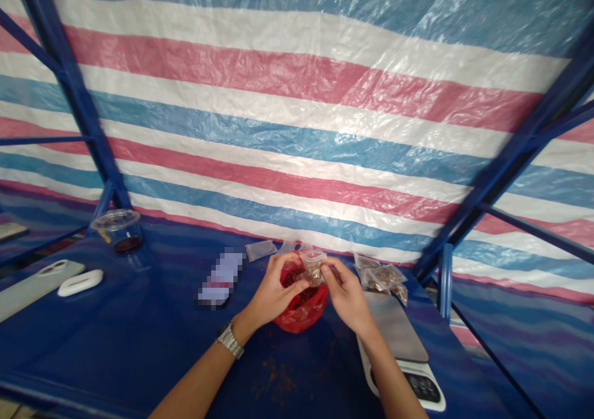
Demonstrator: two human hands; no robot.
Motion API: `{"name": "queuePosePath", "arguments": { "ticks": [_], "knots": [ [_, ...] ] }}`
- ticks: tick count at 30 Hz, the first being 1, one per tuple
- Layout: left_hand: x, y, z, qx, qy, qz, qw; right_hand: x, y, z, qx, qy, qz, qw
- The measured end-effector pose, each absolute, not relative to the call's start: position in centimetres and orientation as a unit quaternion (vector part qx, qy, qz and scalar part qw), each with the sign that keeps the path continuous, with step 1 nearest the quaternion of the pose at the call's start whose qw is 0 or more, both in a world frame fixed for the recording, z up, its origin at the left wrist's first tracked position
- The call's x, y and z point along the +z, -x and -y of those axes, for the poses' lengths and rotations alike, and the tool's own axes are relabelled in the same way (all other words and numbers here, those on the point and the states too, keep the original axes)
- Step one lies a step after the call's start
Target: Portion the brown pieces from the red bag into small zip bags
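A small clear zip bag (313, 263) with brownish bits in it is held over a red plastic bag (301, 319). My left hand (277, 292), with a metal watch on the wrist, is closed at the zip bag's left side. On the other side, the thumb and fingers of my right hand (346, 290) pinch the same bag. Dark reddish-brown dried pieces (292, 276) show inside the open red bag. My fingers partly cover the zip bag and the red bag's rim.
Right of the hands is a kitchen scale (396, 329), with filled zip bags (383, 278) behind it. Flat zip bags (260, 250) lie at the back. Leftward are a blurred phone (221, 278), a plastic cup (118, 228), a white case (80, 282) and another phone (39, 286).
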State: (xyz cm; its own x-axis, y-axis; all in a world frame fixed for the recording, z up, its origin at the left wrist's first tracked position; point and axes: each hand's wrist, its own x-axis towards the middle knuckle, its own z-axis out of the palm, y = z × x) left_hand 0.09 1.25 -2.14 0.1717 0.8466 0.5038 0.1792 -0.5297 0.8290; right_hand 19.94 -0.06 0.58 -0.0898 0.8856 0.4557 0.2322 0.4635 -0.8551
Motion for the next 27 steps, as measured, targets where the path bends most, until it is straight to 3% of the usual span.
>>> {"name": "queuePosePath", "arguments": {
  "ticks": [6,12,21,27],
  "knots": [
    [-1.4,0.2,-0.9,0.497,-0.753,-0.378,0.208,1.0,-22.3,-0.8,0.237,0.454,0.602,0.613],
    [-1.2,-0.1,-0.9,0.509,-0.749,-0.364,0.216,0.6,-20.1,0.0,0.270,0.432,0.652,0.561],
    [-0.8,-0.6,-1.0,0.501,-0.739,-0.342,0.294,0.3,-18.9,0.3,0.212,0.420,0.700,0.537],
    [-1.2,-0.5,-0.6,0.480,-0.776,-0.342,0.225,0.7,-19.2,0.6,0.198,0.429,0.696,0.540]
  ]
}}
